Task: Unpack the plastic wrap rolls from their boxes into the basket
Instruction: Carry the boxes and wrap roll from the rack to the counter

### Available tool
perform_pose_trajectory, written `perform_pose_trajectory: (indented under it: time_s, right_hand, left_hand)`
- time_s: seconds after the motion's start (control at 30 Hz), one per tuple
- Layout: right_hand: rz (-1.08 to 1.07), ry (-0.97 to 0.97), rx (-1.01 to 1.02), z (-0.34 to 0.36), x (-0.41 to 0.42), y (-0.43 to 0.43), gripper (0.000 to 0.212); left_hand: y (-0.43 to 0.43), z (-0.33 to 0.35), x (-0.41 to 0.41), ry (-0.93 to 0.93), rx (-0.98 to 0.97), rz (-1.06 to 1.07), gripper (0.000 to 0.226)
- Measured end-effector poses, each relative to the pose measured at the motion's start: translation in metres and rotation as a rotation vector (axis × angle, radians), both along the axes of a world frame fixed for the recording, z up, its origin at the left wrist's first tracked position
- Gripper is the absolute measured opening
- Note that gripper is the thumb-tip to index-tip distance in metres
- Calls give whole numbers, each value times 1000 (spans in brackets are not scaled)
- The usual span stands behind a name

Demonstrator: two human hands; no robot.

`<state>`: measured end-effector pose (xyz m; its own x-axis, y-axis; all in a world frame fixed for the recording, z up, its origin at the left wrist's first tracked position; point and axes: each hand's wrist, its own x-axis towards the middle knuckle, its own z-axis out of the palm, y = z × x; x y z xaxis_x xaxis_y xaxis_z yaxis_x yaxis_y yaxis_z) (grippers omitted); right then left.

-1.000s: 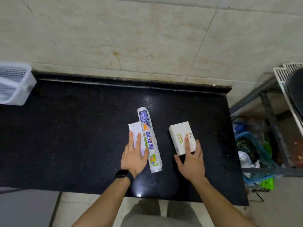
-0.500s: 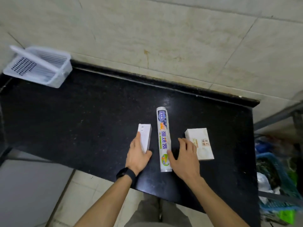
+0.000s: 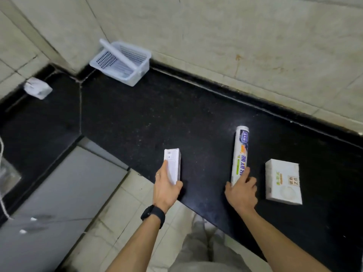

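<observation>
Gripping the narrow box (image 3: 172,167) in my left hand (image 3: 166,190), presumably for opening; my right hand (image 3: 242,190) clasps one end of the plastic wrap roll (image 3: 240,152), steadying it against rolling on the tabletop (image 3: 157,118), well apart from the basket (image 3: 121,61).

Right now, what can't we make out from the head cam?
Head view only:
- Narrow box in left hand: contents, hidden by its own walls.
- Right hand grip on plastic wrap roll: hand's back covers the roll's near end.
- Basket: contents, behind mesh walls and far off.
- White object at left: blurred.
- Wide box: print too small.
</observation>
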<state>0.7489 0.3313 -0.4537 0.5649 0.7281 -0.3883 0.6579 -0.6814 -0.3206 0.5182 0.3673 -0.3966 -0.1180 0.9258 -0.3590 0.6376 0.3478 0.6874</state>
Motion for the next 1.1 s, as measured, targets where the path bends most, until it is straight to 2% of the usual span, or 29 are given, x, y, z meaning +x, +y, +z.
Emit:
perform_pose_trajectory:
  time_s: [0.23,0.47,0.63,0.83,1.1]
  right_hand:
    - [2,204,-20,14,9,6,83]
    - [303,367,167,77,-55,28,52]
    - [487,377,323,113,-146,64,63]
    - [475,471,388,130,-275,110,68]
    - [541,399,396,136,-388,170,72]
  left_hand:
    - [-15,8,-46,50,111,86,84]
    - [6,19,-104,16,143,192,87]
    - [41,48,-173,-38,239,238,87]
    - [79,84,-296,-104,438,296,74]
    - [128,95,-414,-38,400,326,84]
